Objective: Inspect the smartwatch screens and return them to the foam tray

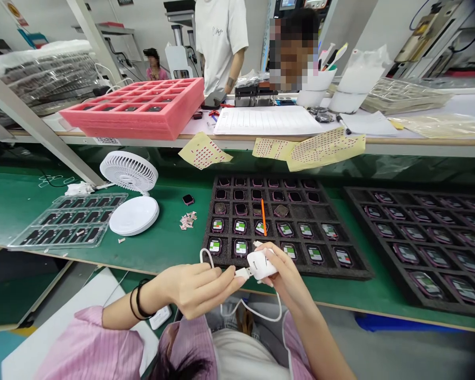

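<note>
My left hand (200, 287) pinches the white USB plug (243, 274) of a cable. In my right hand (287, 272) is a white charger (261, 264), its port side turned toward the plug. The plug's metal tip meets or nearly touches the charger; I cannot tell whether it is inside. The white cable (261, 316) loops below both hands. Just beyond them lies a black foam tray (312, 212) of watch modules, several with lit green-and-white screens. An orange stick (263, 216) rests across its compartments.
A second foam tray (352, 198) of watch modules stands on the right. To the left are a white fan (133, 215), a clear plastic tray (103, 240) and a pile of small pieces (188, 220). The shelf above holds a pink foam tray (142, 124). Other people are beyond it.
</note>
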`<state>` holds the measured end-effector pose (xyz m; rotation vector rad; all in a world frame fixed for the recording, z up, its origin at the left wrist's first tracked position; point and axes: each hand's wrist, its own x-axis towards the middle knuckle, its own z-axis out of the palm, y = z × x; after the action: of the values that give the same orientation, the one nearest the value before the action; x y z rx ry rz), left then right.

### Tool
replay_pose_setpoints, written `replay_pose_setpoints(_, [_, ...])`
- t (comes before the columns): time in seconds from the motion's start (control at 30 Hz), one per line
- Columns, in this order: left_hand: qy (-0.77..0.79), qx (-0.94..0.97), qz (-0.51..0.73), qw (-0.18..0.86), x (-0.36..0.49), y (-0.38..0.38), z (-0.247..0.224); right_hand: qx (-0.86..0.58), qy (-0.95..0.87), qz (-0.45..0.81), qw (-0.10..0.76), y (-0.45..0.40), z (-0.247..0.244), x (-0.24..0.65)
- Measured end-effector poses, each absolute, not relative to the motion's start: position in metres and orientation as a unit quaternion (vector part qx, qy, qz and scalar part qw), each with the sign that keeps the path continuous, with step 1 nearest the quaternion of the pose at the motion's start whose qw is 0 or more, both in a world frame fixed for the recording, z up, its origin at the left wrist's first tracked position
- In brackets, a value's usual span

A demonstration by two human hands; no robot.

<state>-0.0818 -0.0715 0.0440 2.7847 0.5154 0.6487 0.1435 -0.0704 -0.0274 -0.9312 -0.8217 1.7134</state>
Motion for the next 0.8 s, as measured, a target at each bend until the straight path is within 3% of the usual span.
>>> replay_pose_setpoints(0.1, [0.209,0.948,0.146,0.190,-0.081,-0.068,0.048,-0.379,-0.346,0.715,0.475,-0.073,-0.024,0.142])
replay_pose_setpoints(0.17, [0.203,0.956,0.105,0.182,-0.080,-0.066,0.051,-0.375,-0.348,0.720,0.469,-0.075,-0.021,0.141])
replay_pose_setpoints(0.27, [0.130,0.982,0.121,0.068,-0.079,-0.063,0.051,-0.368,-0.347,0.728,0.463,-0.077,-0.015,0.140])
replay_pose_setpoints(0.47, [-0.038,0.918,0.289,-0.271,-0.074,-0.062,0.048,-0.359,-0.352,0.741,0.446,-0.080,-0.008,0.140])
replay_pose_setpoints(0.8, [-0.061,0.910,0.275,-0.305,-0.077,-0.053,0.042,-0.411,-0.417,0.675,0.449,-0.079,-0.011,0.148])
